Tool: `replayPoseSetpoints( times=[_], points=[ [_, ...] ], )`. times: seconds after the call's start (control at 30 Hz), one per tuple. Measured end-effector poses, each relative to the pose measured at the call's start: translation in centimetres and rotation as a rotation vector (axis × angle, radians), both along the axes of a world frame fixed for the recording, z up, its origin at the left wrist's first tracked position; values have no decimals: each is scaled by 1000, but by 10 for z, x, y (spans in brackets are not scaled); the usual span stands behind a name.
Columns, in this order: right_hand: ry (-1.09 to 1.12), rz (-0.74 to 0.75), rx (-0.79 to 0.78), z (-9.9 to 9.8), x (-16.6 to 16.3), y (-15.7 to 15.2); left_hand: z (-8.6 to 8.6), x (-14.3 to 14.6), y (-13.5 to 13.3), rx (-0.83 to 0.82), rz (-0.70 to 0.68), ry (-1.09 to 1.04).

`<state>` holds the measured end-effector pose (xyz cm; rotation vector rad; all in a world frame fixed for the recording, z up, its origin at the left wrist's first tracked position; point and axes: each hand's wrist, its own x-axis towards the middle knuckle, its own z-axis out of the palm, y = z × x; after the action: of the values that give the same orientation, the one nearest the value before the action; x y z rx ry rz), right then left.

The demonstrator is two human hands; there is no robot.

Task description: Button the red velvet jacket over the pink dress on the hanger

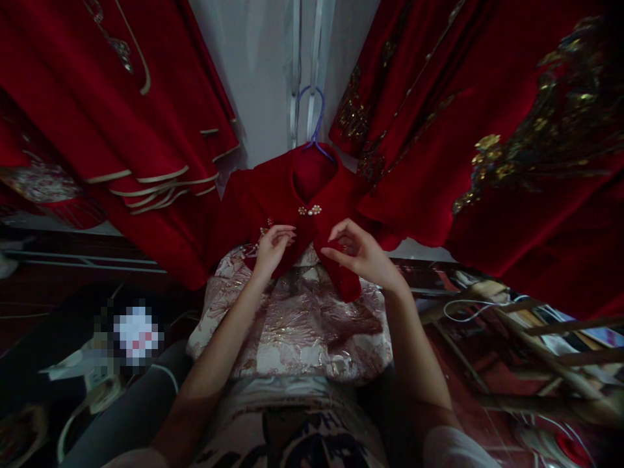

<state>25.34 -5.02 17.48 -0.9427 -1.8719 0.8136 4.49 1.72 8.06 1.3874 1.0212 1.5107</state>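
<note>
1. The red jacket [273, 195] is at the centre of the frame, a blue hanger [319, 117] rising from its neckline towards two pale vertical bars [295, 78].
2. The beaded clasp [310, 210] sits at the base of that neckline, its long axis running roughly left to right.
3. From the fingers of both hands, the clasp lies up the frame and between them; neither hand appears to touch it. In the picture, the left hand's tips are slightly nearer.
4. The left hand [273, 247] is left of centre with its fingers bent and tips close together; whether they pinch cloth or anything thin cannot be told. A small beaded ornament [266, 229] shows just beside it, partly hidden.
5. The right hand [358, 250] is right of centre, its thumb and forefinger curved with a gap between their tips.
6. Below the clasp, the jacket's front edges part over a pale floral brocade [292, 331], which spreads across the lower centre.
7. More red garments [146, 130] hang at upper left and upper right.
</note>
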Motion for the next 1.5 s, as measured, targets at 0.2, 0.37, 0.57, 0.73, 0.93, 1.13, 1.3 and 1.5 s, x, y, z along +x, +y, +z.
replayPoseSetpoints(
  times=[0.2, 0.37, 0.57, 0.73, 0.93, 1.13, 1.3, 1.5],
  points=[
    [34, 223, -142, -38, -34, 22, -18, -23, 13, 49, 496, 27],
    [-131, -97, 59, -70, -67, 61, -21, -24, 23, 21, 425, -25],
    [-161, -180, 89, -79, -96, 87, -21, -23, 23, 41, 322, -17],
    [50, -134, -86, -85, -102, 89, -19, -27, 20, 46, 244, -10],
    [155, -231, -138, -85, -106, 91, -17, -28, 18, 49, 251, -44],
    [37, -347, -8, -84, -112, 99, -15, -28, 20, 47, 232, -26],
    [-64, -355, 67, -80, -114, 101, -15, -29, 20, 67, 238, -3],
    [32, -293, -37, -83, -114, 103, -13, -34, 19, 69, 261, 33]
  ],
)
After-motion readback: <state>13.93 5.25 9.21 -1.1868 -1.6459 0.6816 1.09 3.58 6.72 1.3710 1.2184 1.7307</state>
